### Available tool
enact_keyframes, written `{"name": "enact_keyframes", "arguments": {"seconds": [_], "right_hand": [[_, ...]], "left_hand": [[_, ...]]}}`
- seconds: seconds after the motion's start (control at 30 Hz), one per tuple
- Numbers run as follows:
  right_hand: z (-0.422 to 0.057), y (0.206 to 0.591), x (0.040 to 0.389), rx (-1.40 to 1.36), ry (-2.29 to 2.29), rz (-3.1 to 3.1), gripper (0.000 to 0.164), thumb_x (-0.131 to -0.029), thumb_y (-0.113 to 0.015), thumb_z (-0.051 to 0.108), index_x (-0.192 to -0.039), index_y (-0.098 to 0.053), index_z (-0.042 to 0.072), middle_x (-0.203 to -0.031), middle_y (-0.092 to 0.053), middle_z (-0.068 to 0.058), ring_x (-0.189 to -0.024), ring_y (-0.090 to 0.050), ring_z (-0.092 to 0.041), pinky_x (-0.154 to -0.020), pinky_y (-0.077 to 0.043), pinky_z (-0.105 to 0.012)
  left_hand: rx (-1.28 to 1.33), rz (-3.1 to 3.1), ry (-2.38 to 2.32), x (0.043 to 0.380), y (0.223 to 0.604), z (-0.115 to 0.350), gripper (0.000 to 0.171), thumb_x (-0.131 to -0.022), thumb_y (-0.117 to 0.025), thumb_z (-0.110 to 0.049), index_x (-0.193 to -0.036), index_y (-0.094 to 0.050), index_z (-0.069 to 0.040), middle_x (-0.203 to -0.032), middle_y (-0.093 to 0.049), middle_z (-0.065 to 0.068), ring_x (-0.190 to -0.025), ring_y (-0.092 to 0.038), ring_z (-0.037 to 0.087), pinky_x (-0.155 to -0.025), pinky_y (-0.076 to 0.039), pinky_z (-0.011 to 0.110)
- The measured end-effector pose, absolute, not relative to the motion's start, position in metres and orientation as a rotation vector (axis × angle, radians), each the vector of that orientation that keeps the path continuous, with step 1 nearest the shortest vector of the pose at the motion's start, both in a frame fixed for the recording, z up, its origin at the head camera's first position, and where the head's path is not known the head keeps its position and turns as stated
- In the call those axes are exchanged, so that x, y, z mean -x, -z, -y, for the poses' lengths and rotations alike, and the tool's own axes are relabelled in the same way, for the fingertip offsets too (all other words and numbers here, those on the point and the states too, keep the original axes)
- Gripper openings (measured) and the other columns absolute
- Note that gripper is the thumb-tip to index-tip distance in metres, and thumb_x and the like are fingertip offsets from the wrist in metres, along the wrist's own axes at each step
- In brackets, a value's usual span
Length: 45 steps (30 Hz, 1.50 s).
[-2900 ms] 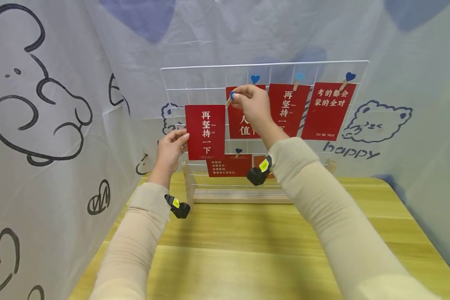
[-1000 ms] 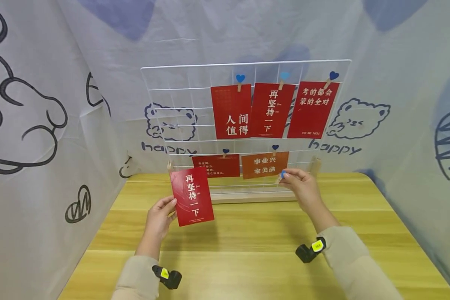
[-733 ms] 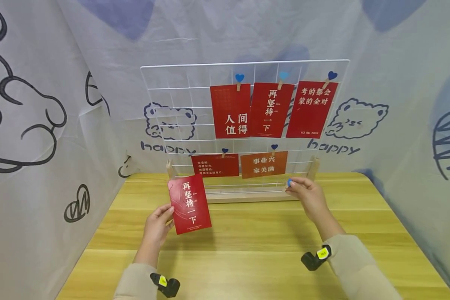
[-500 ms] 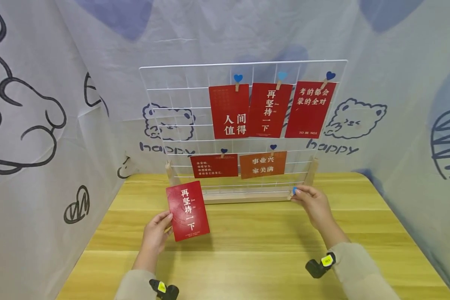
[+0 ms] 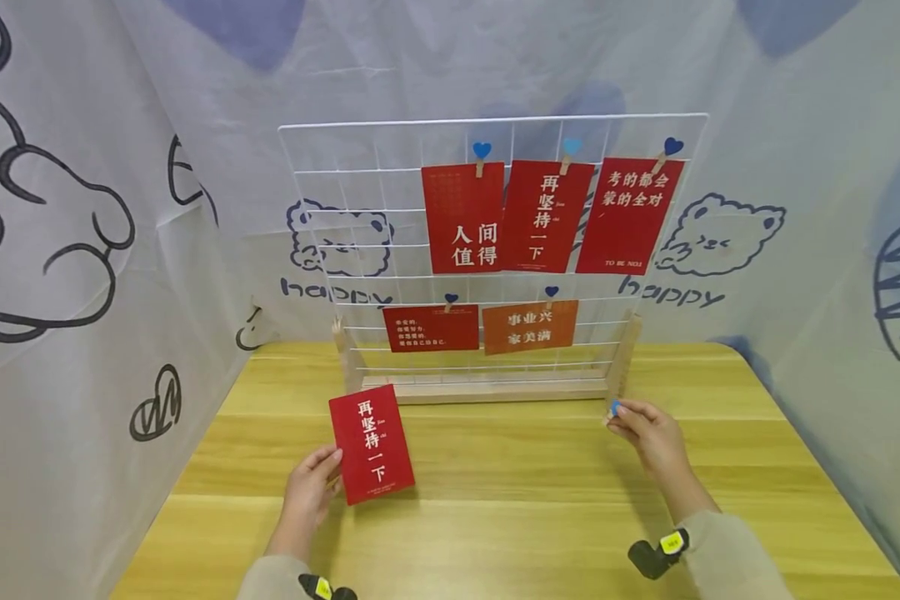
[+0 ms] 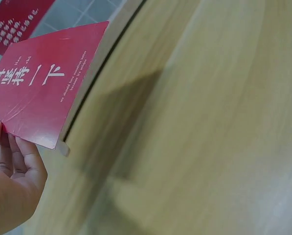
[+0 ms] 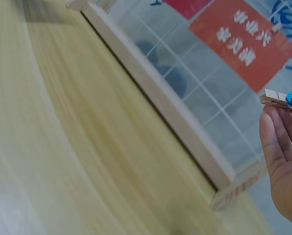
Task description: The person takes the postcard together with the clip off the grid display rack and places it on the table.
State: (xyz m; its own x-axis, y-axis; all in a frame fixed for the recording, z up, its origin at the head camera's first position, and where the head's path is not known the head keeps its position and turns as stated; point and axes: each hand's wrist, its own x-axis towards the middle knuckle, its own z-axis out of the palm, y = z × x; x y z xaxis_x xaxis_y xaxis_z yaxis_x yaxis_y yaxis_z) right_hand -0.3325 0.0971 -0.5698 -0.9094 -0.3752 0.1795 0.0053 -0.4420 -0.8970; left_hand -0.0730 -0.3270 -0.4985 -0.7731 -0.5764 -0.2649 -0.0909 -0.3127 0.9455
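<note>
While the left hand (image 5: 309, 490) pinches the card (image 5: 372, 445) by one edge, avoid creasing it; keep the clothespin (image 7: 273, 98), pinched in the right hand (image 5: 652, 435), tip exposed.

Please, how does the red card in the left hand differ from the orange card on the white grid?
The red card is taller than wide; the orange card is wider than tall.
The left hand holds the red card in front of the white grid; a dark blue heart clip fastens the orange card to it.
Both are rectangular, with white characters.
</note>
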Motion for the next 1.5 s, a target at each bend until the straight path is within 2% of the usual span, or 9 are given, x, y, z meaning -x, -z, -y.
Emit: {"name": "enact_keyframes", "arguments": {"seconds": [0.1, 0.33, 0.53, 0.73, 0.83, 0.97, 1.07, 1.2, 1.5], "right_hand": [[-0.104, 0.582, 0.333, 0.463, 2.422, -1.561, 0.022, -0.084, -0.053, 0.003, -0.105, -0.058, -0.001, -0.092, -0.061, -0.011, -0.081, -0.061, -0.019, -0.075, -0.046, -0.03], [-0.11, 0.574, 0.312, 0.324, 2.427, -1.624, 0.017, -0.082, -0.057, 0.007, -0.098, -0.06, 0.0, -0.085, -0.062, -0.009, -0.075, -0.061, -0.017, -0.071, -0.048, -0.027], [-0.118, 0.58, 0.308, 0.127, 2.392, -1.734, 0.013, -0.079, -0.063, 0.013, -0.09, -0.064, 0.007, -0.079, -0.063, -0.004, -0.071, -0.061, -0.012, -0.067, -0.048, -0.023], [-0.118, 0.56, 0.287, -0.025, 2.237, -1.859, 0.008, -0.076, -0.066, 0.02, -0.083, -0.065, 0.016, -0.076, -0.062, 0.002, -0.071, -0.061, -0.008, -0.069, -0.047, -0.02], [-0.116, 0.543, 0.271, -0.056, 2.136, -1.949, 0.014, -0.081, -0.061, 0.016, -0.091, -0.062, 0.006, -0.074, -0.061, 0.003, -0.07, -0.06, -0.006, -0.069, -0.047, -0.021], [-0.114, 0.526, 0.257, -0.098, 2.04, -2.023, 0.027, -0.086, -0.051, 0.006, -0.107, -0.048, -0.012, -0.074, -0.059, 0.003, -0.068, -0.059, -0.007, -0.07, -0.048, -0.023], [-0.116, 0.526, 0.255, -0.165, 2.029, -1.996, 0.023, -0.086, -0.049, 0.002, -0.106, -0.05, -0.01, -0.072, -0.058, 0.002, -0.067, -0.059, -0.008, -0.07, -0.048, -0.023], [-0.12, 0.534, 0.255, -0.193, 2.019, -1.991, 0.013, -0.086, -0.049, 0.001, -0.096, -0.055, -0.003, -0.07, -0.059, 0.002, -0.066, -0.059, -0.008, -0.069, -0.048, -0.023], [-0.124, 0.538, 0.256, -0.195, 1.961, -1.992, 0.021, -0.085, -0.05, 0.0, -0.102, -0.051, -0.013, -0.072, -0.059, 0.001, -0.067, -0.059, -0.007, -0.069, -0.048, -0.021]], "left_hand": [[-0.897, 1.599, 2.161, 0.071, 0.504, 0.328, 0.015, -0.084, -0.057, -0.015, -0.096, -0.055, -0.007, -0.081, -0.056, -0.005, -0.075, -0.054, 0.009, -0.067, -0.045, 0.023], [-0.959, 1.536, 2.189, 0.062, 0.516, 0.332, 0.006, -0.085, -0.055, -0.011, -0.084, -0.058, -0.016, -0.073, -0.057, -0.007, -0.069, -0.054, 0.006, -0.063, -0.045, 0.02], [-0.992, 1.528, 2.201, 0.058, 0.527, 0.333, 0.005, -0.086, -0.053, -0.011, -0.09, -0.055, -0.011, -0.074, -0.057, -0.007, -0.07, -0.054, 0.005, -0.065, -0.045, 0.019], [-1.042, 1.542, 2.177, 0.056, 0.531, 0.334, 0.012, -0.085, -0.054, -0.011, -0.097, -0.055, -0.007, -0.074, -0.058, -0.006, -0.069, -0.054, 0.006, -0.064, -0.045, 0.02], [-1.05, 1.554, 2.18, 0.055, 0.532, 0.336, 0.013, -0.085, -0.053, -0.008, -0.098, -0.055, -0.005, -0.073, -0.058, -0.005, -0.068, -0.054, 0.006, -0.063, -0.046, 0.02], [-1.062, 1.596, 2.186, 0.054, 0.531, 0.338, 0.027, -0.086, -0.051, -0.007, -0.11, -0.049, 0.003, -0.074, -0.058, -0.004, -0.068, -0.055, 0.006, -0.063, -0.046, 0.02], [-1.08, 1.636, 2.175, 0.054, 0.531, 0.339, 0.036, -0.086, -0.05, -0.006, -0.118, -0.041, 0.008, -0.075, -0.058, -0.003, -0.069, -0.055, 0.007, -0.064, -0.047, 0.02], [-1.105, 1.719, 2.129, 0.056, 0.531, 0.342, 0.038, -0.088, -0.047, -0.007, -0.12, -0.038, 0.01, -0.077, -0.058, -0.002, -0.07, -0.054, 0.006, -0.065, -0.046, 0.02], [-1.145, 1.846, 2.025, 0.058, 0.529, 0.345, 0.033, -0.089, -0.044, -0.005, -0.117, -0.042, 0.012, -0.083, -0.06, 0.003, -0.07, -0.053, 0.007, -0.064, -0.047, 0.022]]}}
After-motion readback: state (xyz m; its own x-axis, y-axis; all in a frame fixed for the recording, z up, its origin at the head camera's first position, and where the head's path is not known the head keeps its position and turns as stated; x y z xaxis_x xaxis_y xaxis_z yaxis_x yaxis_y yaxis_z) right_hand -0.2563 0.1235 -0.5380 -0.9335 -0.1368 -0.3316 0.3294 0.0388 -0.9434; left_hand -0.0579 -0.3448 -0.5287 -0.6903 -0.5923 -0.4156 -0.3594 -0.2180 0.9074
